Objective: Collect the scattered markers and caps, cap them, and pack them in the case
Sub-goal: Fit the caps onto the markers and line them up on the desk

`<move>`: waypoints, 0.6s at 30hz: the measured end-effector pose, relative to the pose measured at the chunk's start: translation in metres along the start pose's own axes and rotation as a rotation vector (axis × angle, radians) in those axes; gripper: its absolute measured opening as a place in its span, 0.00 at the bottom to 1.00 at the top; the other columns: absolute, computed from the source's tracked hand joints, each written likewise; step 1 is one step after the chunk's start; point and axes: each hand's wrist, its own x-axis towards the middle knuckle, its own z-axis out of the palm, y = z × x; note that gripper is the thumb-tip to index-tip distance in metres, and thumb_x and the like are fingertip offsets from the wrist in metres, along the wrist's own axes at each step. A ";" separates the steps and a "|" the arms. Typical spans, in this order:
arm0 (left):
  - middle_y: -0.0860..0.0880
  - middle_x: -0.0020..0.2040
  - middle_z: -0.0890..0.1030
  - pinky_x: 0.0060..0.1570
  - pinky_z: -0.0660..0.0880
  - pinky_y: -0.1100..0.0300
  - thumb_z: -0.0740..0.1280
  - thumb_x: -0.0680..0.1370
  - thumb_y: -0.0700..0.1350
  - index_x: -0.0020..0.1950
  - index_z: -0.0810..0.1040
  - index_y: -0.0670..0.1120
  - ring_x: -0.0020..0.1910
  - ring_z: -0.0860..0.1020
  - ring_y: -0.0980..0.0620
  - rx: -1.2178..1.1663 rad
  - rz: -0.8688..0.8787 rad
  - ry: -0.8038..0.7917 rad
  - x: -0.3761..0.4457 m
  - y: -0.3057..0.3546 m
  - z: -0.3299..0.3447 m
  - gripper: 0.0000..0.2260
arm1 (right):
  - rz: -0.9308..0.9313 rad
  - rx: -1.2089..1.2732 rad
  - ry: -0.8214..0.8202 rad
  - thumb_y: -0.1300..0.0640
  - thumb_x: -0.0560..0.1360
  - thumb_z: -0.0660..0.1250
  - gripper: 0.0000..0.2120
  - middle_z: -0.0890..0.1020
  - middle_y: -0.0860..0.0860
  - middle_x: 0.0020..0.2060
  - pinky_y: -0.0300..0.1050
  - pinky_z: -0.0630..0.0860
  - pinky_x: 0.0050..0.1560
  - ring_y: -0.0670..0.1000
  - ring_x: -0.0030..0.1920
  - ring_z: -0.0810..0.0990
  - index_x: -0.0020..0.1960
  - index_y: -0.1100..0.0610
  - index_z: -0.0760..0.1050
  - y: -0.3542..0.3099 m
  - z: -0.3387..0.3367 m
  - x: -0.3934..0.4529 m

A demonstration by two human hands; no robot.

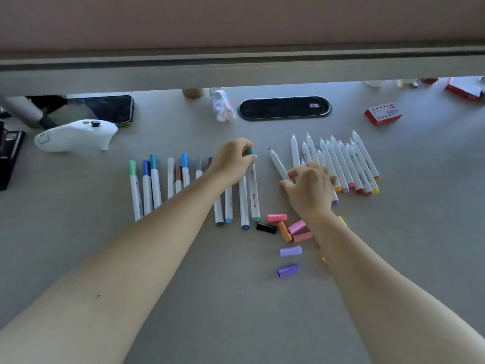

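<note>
Centrally, bare table [199, 298] between forearms.

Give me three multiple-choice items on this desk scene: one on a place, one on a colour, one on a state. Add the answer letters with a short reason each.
1. Where do the loose caps lie?
A. Beside the white controller
B. Near the right wrist, on the near side of the marker rows
C. On the phone

2. What colour is the cap under the left hand?
A. Green
B. Orange
C. Black

3. How is the right hand engaged?
A. Flat and idle
B. Gripping a red box
C. Fingers curled over the uncapped markers

Answers: B, the caps cluster just this side of the markers, by the wrist; A, a green cap shows at the fingertips; C, its fingers bend onto the right-hand markers.
</note>
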 end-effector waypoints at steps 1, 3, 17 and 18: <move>0.41 0.59 0.77 0.60 0.71 0.53 0.63 0.77 0.42 0.64 0.71 0.40 0.58 0.74 0.43 0.036 0.012 0.005 -0.001 -0.001 0.000 0.16 | 0.007 0.042 0.005 0.55 0.75 0.64 0.12 0.77 0.54 0.54 0.47 0.63 0.55 0.55 0.58 0.71 0.56 0.58 0.78 0.000 0.001 0.001; 0.41 0.60 0.76 0.60 0.71 0.52 0.63 0.77 0.42 0.65 0.71 0.41 0.59 0.74 0.43 0.102 0.028 0.023 -0.005 -0.003 -0.001 0.16 | 0.022 0.141 0.023 0.56 0.75 0.64 0.11 0.79 0.54 0.52 0.47 0.64 0.54 0.55 0.56 0.73 0.54 0.57 0.78 0.000 0.002 0.003; 0.49 0.61 0.76 0.59 0.58 0.66 0.72 0.70 0.45 0.54 0.79 0.44 0.64 0.67 0.51 0.225 0.226 0.023 -0.094 -0.004 0.014 0.14 | 0.013 0.712 -0.103 0.62 0.73 0.67 0.06 0.77 0.50 0.43 0.35 0.70 0.34 0.49 0.41 0.75 0.46 0.56 0.70 0.023 -0.027 -0.016; 0.49 0.61 0.75 0.59 0.58 0.66 0.72 0.71 0.45 0.54 0.79 0.45 0.64 0.67 0.51 0.244 0.228 0.010 -0.099 -0.004 0.018 0.13 | 0.006 0.712 -0.110 0.62 0.73 0.68 0.06 0.77 0.50 0.42 0.37 0.71 0.36 0.50 0.42 0.75 0.46 0.55 0.70 0.025 -0.027 -0.018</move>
